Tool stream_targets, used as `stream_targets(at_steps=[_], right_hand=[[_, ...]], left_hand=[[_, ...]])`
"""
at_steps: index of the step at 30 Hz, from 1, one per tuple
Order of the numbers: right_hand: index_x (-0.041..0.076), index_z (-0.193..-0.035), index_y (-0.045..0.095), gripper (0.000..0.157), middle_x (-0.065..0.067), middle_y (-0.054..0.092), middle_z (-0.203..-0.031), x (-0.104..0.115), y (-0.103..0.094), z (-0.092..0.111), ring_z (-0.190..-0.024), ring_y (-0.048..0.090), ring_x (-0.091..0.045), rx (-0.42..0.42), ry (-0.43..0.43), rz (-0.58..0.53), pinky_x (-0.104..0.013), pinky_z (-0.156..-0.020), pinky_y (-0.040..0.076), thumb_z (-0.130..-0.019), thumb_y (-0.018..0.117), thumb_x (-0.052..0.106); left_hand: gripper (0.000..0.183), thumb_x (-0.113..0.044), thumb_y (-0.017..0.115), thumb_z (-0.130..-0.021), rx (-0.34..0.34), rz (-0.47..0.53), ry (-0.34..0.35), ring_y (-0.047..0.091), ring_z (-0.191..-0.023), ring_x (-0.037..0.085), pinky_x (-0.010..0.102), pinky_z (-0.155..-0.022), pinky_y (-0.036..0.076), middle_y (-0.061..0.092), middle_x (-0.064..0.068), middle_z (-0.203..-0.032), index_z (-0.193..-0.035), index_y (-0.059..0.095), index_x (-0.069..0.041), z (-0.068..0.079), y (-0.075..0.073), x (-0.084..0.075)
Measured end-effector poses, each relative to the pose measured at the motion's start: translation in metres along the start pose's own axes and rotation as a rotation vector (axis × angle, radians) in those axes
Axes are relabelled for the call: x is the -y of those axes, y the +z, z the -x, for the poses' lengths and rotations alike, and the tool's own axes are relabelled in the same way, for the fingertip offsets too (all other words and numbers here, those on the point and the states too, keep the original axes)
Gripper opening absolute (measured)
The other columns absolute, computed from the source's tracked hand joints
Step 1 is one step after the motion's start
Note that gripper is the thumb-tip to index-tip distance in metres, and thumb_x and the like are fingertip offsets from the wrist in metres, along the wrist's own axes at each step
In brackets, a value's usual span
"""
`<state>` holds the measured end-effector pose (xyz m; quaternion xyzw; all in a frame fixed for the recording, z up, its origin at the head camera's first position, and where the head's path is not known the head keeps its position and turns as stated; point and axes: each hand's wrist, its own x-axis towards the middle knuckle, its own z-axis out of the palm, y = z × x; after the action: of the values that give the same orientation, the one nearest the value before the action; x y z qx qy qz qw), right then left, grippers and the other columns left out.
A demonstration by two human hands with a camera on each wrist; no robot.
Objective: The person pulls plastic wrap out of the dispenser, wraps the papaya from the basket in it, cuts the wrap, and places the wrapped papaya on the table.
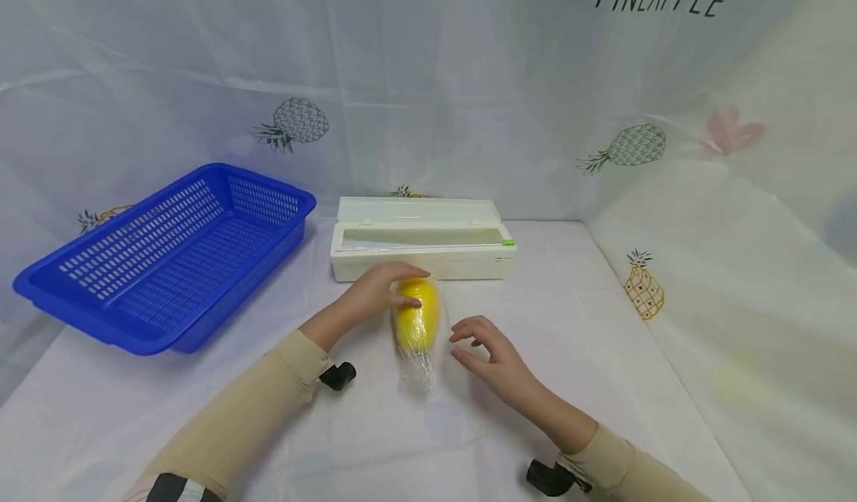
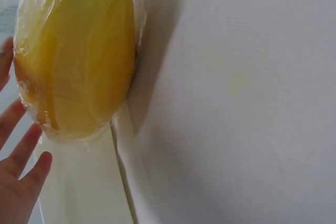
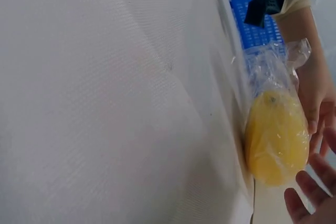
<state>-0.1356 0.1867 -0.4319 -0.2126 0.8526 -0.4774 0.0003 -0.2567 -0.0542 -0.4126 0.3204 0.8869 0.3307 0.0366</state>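
Observation:
A yellow oval fruit [image 1: 420,320] wrapped in clear plastic film lies in the middle of the table, with the film gathered into a loose tail toward the person. My left hand [image 1: 375,292] is at its far left, thumb over the side and fingers spread around the far end. Spread fingertips [image 2: 46,158] show right beside the wrapped fruit [image 2: 76,56] in the left wrist view. To the right of the fruit, my right hand [image 1: 492,361] hovers with loosely bent fingers and holds nothing. Its fingertips overlap the fruit's edge in the right wrist view.
Just beyond the fruit stands a long white cling-film dispenser box [image 1: 418,265], its lid raised and a green piece at its right end. A blue plastic basket [image 1: 190,338] sits at the left. Patterned white cloth [image 1: 469,115] hangs behind the table.

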Motion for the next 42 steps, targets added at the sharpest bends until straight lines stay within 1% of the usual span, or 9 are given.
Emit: stream_targets(at_steps=[5, 11, 13, 17, 20, 23, 27, 35, 42], right_hand=[[0.013, -0.128, 0.06, 0.038, 0.0, 0.046, -0.146, -0.005, 0.005, -0.004, -0.139, 0.036, -0.022, 0.109, -0.115, 0.046, -0.055, -0.108, 0.033, -0.091, 0.069, 0.013], [0.017, -0.14, 0.051, 0.05, 0.004, 0.03, -0.157, -0.008, 0.011, -0.006, -0.145, 0.021, -0.022, 0.221, -0.139, 0.1, -0.056, -0.11, 0.028, -0.093, 0.067, 0.019], [0.019, -0.141, 0.05, 0.051, 0.004, 0.027, -0.158, -0.009, 0.012, -0.006, -0.145, 0.022, -0.022, 0.229, -0.135, 0.106, -0.057, -0.109, 0.03, -0.093, 0.067, 0.019], [0.024, -0.14, 0.051, 0.051, 0.009, 0.024, -0.159, -0.009, 0.012, -0.006, -0.145, 0.021, -0.018, 0.242, -0.101, 0.095, -0.056, -0.11, 0.029, -0.092, 0.068, 0.019], [0.025, -0.139, 0.051, 0.05, 0.012, 0.023, -0.159, -0.009, 0.012, -0.006, -0.145, 0.02, -0.014, 0.254, -0.071, 0.098, -0.053, -0.111, 0.028, -0.092, 0.067, 0.02], [0.026, -0.139, 0.051, 0.05, 0.013, 0.022, -0.159, -0.01, 0.012, -0.006, -0.145, 0.02, -0.015, 0.253, -0.069, 0.109, -0.054, -0.111, 0.029, -0.092, 0.067, 0.02], [0.024, -0.137, 0.053, 0.049, 0.008, 0.025, -0.158, -0.012, 0.01, -0.003, -0.144, 0.024, -0.019, 0.228, -0.147, 0.114, -0.055, -0.109, 0.032, -0.091, 0.068, 0.016], [0.018, -0.128, 0.057, 0.049, 0.0, 0.037, -0.152, -0.019, 0.007, 0.0, -0.139, 0.035, -0.021, 0.212, -0.35, 0.183, -0.041, -0.107, 0.039, -0.083, 0.073, 0.005], [0.016, -0.122, 0.06, 0.047, -0.004, 0.038, -0.152, -0.022, 0.008, -0.003, -0.137, 0.038, -0.023, 0.182, -0.417, 0.26, -0.041, -0.106, 0.04, -0.08, 0.081, 0.012]], left_hand=[[0.046, -0.026, 0.078, -0.084, -0.08, -0.022, 0.03, 0.051, -0.125, 0.025, 0.044, -0.109, 0.035, 0.063, 0.003, -0.127, -0.126, 0.066, -0.012, 0.007, 0.001, -0.004], [0.035, -0.026, 0.076, -0.086, -0.153, 0.06, 0.108, 0.056, -0.117, 0.023, 0.044, -0.104, 0.041, 0.067, 0.0, -0.119, -0.118, 0.07, -0.013, 0.029, 0.001, -0.017], [0.028, -0.024, 0.076, -0.086, -0.143, 0.048, 0.177, 0.059, -0.112, 0.021, 0.041, -0.101, 0.045, 0.068, -0.001, -0.114, -0.112, 0.072, -0.013, 0.038, 0.003, -0.02], [0.016, -0.017, 0.078, -0.084, -0.088, -0.055, 0.415, 0.061, -0.103, 0.015, 0.032, -0.095, 0.049, 0.069, -0.003, -0.104, -0.098, 0.072, -0.013, 0.054, 0.008, -0.017], [0.018, -0.02, 0.08, -0.082, -0.043, -0.134, 0.592, 0.06, -0.104, 0.015, 0.03, -0.096, 0.048, 0.067, -0.003, -0.101, -0.094, 0.07, -0.012, 0.065, 0.011, -0.012], [0.03, -0.032, 0.082, -0.079, -0.023, -0.2, 0.689, 0.059, -0.112, 0.019, 0.034, -0.1, 0.046, 0.066, -0.002, -0.102, -0.096, 0.068, -0.011, 0.071, 0.014, -0.01], [0.043, -0.04, 0.084, -0.074, 0.008, -0.241, 0.713, 0.054, -0.122, 0.028, 0.045, -0.104, 0.042, 0.063, 0.002, -0.109, -0.1, 0.068, -0.009, 0.073, 0.015, -0.012], [0.042, -0.034, 0.088, -0.07, 0.092, -0.319, 0.613, 0.045, -0.132, 0.033, 0.057, -0.106, 0.034, 0.059, 0.002, -0.119, -0.101, 0.067, -0.014, 0.07, 0.02, -0.018], [0.039, -0.025, 0.091, -0.067, 0.074, -0.368, 0.61, 0.04, -0.134, 0.037, 0.052, -0.107, 0.036, 0.053, 0.005, -0.122, -0.094, 0.064, -0.014, 0.069, 0.028, -0.019]])
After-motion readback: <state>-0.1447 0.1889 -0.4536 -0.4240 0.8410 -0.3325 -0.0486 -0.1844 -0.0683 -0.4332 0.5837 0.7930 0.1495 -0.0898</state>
